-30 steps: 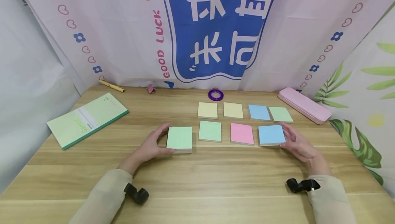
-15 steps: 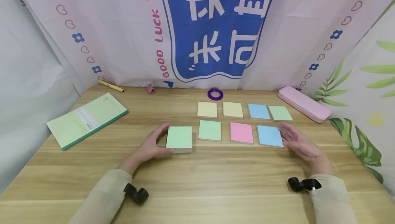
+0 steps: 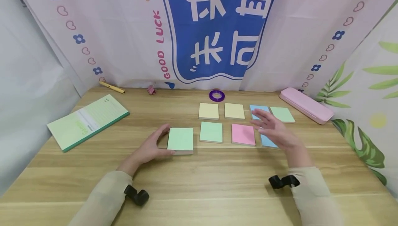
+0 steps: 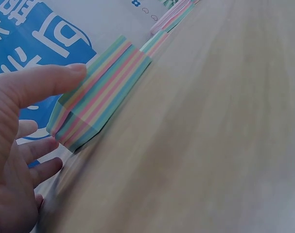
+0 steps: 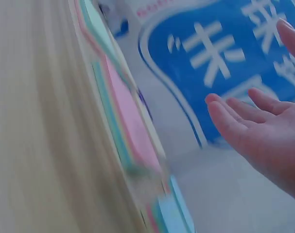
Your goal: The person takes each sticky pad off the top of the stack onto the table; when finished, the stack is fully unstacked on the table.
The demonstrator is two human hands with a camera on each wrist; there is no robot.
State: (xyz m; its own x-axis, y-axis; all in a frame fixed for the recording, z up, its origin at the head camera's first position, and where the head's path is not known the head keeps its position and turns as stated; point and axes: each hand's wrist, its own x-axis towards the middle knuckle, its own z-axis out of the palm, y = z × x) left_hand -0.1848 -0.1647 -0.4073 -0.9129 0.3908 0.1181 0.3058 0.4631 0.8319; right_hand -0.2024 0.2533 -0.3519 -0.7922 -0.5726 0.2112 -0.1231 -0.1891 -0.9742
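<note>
My left hand [image 3: 149, 148] holds a thick stack of green-topped sticky note pads [image 3: 180, 139] by its left side, thumb at the front and fingers behind. The left wrist view shows the striped layers of the stack [image 4: 101, 92], two pads high. My right hand [image 3: 278, 132] hovers with spread fingers, holding nothing, and partly hides the front blue pad [image 3: 269, 142] and the back blue pad [image 3: 260, 108]. Left of it lie a pink pad [image 3: 243, 134] and a green pad [image 3: 211, 132]. In the right wrist view, the fingers [image 5: 230, 119] stand apart from the pink pad [image 5: 130, 119].
Two yellow pads [image 3: 208, 111] and another green pad [image 3: 282, 114] lie in the back row. Behind them sit purple tape [image 3: 216, 95] and a pink case [image 3: 306, 105]. A green notebook [image 3: 88, 121], yellow pen [image 3: 112, 87] and pink binder clip [image 3: 151, 89] are at left.
My right hand has let go of the front blue pad, which lies flat, and has lifted and moved left over the blue pads. My left hand stays at the green stack.
</note>
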